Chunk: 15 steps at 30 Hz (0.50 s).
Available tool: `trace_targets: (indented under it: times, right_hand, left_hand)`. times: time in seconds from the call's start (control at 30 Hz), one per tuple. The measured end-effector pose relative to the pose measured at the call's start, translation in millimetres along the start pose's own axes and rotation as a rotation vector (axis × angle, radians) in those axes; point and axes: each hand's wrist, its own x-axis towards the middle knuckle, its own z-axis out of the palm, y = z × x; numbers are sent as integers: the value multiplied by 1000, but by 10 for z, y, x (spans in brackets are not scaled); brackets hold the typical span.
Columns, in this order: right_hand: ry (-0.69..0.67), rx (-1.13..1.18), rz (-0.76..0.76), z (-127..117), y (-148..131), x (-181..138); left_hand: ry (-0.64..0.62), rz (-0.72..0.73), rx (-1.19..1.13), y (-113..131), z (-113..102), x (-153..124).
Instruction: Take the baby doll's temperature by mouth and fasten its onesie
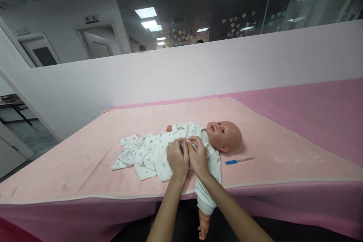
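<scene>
A baby doll (224,136) lies on its back on a pale pink blanket (85,159), head to the right, dressed in a white patterned onesie (147,155). My left hand (177,157) and my right hand (198,157) rest together on the doll's chest. Both pinch the onesie's front fabric, fingers closed. One doll arm (204,219) hangs over the table's near edge. A thin thermometer with a blue end (240,160) lies on the blanket just right of the doll's head.
The blanket covers a table with a darker pink cloth (326,113). A white partition wall (198,72) stands behind it, with glass panels and ceiling lights above. A doorway (98,43) is at the far left.
</scene>
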Motion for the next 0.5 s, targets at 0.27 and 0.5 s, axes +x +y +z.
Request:
trace_targets:
  times: [0.27,0.5]
  right_hand:
    - [-6,12,12,-3,-10,2]
    - [-18,-20,-37,11,24,-9]
  left_hand:
    - [-39,13,19,12,-29,3]
    - [-27,10,21,40,-43,-4]
